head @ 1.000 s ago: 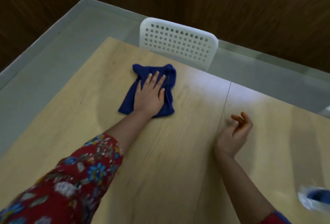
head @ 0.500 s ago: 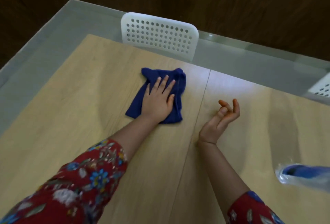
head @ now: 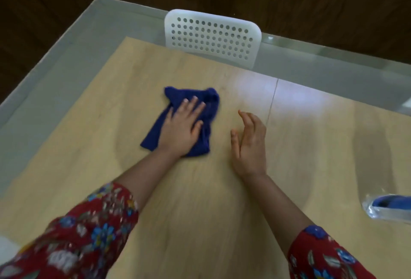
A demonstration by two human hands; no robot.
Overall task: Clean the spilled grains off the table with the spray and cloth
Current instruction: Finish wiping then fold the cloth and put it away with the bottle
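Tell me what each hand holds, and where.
Nothing is gripped: left hand presses flat on the middle of the blue cloth; right hand is open, empty.

2 hands (head: 181,129) (head: 250,145), 1 cloth (head: 189,97), 1 table (head: 200,207), 1 bottle (head: 388,209), 1 chair (head: 211,36).

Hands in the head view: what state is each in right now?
Left hand: open, fingers straight, pressing flat on the crumpled dark blue cloth.
Right hand: open, fingers nearly straight, holding nothing, right of the cloth.

Table (head: 111,123): light wood, seamed right of centre.
Cloth (head: 175,95): blue, crumpled, lay left of the seam.
Bottle (head: 387,208): clear, blurred, lay at right edge.
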